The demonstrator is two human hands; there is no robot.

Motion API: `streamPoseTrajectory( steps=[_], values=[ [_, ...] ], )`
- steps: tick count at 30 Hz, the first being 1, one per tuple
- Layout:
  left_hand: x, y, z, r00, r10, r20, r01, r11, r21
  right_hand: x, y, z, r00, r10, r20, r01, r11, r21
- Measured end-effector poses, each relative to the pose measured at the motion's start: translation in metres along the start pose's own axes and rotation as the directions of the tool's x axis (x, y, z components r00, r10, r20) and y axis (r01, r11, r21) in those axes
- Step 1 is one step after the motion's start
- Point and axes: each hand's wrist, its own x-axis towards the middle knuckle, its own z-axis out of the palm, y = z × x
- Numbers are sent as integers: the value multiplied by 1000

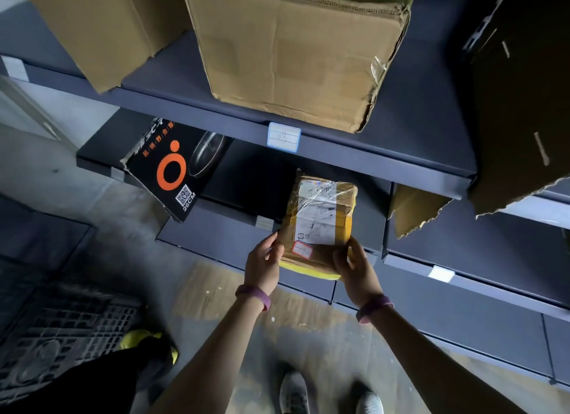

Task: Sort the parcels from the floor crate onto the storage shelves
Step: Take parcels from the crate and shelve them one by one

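Note:
A small brown parcel [319, 219] wrapped in clear and yellow tape, with a white shipping label and a small red-edged sticker, is held out in front of the lower shelf [216, 234]. My left hand [263, 267] grips its near left corner. My right hand [354, 270] grips its near right corner. The parcel's far end reaches in under the upper shelf [416, 154]. A dark slatted floor crate [61, 330] sits at the lower left, with a yellow bag [138, 338] at its edge.
A black box with an orange ring and "26CM" [172, 173] leans out of the lower shelf at left. A large cardboard box [296, 52] and another [98, 28] stand on the upper shelf, above a tag marked "09" [283, 137]. A torn carton [521, 105] hangs at right.

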Motion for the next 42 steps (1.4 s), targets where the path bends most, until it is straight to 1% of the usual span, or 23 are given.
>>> streamPoseTrajectory(
  steps=[3,7,10,12,15,17,18,19,20,21,22,23,25,26,28,31,33,36,42],
  values=[
    [16,7,-4,999,11,-38,-13,998,-64,11,-11,4,1000,-8,-15,7,1000,-16],
    [54,21,-15,999,36,-28,-39,992,-121,40,-31,11,998,-53,-43,50,996,-74],
    [77,25,-25,997,68,35,-68,998,-10,58,-40,19,1000,-22,-13,21,996,-90],
    [84,25,-29,995,85,53,-88,994,65,64,-43,23,999,-32,17,34,993,-117],
    [88,23,-30,994,101,42,-105,991,88,65,-43,26,997,-50,62,57,990,-128],
    [83,23,-28,995,101,3,-101,987,129,59,-39,26,996,-73,54,81,985,-151],
    [78,23,-27,992,122,-45,-113,980,164,51,-35,24,992,-120,31,124,972,-198],
    [70,21,-27,978,178,-105,-155,968,196,42,-29,23,983,-184,7,179,946,-269],
    [60,19,-26,951,266,-159,-228,948,223,31,-23,22,968,-252,-3,235,906,-351],
    [51,16,-26,918,353,-184,-303,919,251,21,-17,22,953,-304,8,278,861,-426],
    [43,12,-25,893,415,-175,-359,890,281,12,-12,22,944,-327,40,304,817,-489],
    [37,8,-25,883,447,-142,-388,867,312,7,-8,23,942,-323,87,316,777,-545],
    [33,5,-25,901,429,-63,-381,853,357,7,-4,23,950,-261,169,308,713,-630],
    [34,6,-26,911,411,-35,-369,850,375,11,-5,23,955,-223,194,295,705,-645],
    [40,11,-27,925,380,26,-355,836,418,23,-11,22,960,-169,223,274,722,-635],
    [54,20,-29,936,335,105,-343,808,478,43,-23,22,966,-127,223,243,739,-629],
    [63,27,-30,943,312,118,-328,800,503,54,-31,22,969,-109,222,227,748,-624],
    [71,31,-27,952,288,100,-298,809,507,63,-37,21,967,-97,236,225,755,-615],
    [72,31,-27,947,294,127,-316,794,519,63,-36,21,971,-66,232,202,749,-631]
  ],
)
